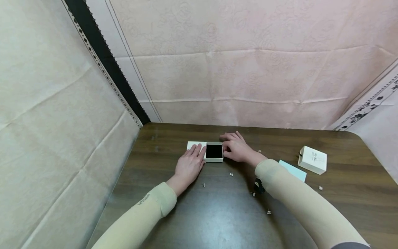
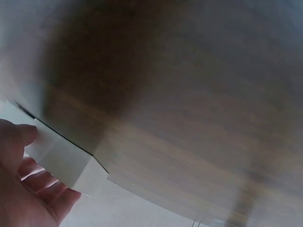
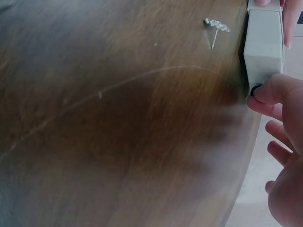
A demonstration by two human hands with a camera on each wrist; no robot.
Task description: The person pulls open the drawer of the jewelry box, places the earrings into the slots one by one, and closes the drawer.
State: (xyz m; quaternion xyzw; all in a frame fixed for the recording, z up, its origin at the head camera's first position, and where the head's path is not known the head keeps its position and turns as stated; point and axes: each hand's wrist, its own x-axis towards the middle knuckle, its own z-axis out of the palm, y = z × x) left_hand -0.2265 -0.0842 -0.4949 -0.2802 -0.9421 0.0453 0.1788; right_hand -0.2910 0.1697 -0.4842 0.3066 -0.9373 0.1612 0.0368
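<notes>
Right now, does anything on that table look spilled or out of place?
Yes: several small shiny studs lie scattered about the brown table, outside the open box. That looks odd, as such tiny pieces could easily get lost. The other white box sits slightly askew. I see no obvious damage.

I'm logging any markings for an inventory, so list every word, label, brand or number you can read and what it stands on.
No text reads clearly in any view.
Dark lettering on the left sleeve: too small and blurred to read.
Script-like print on the white box at the right: too small to read.
</notes>
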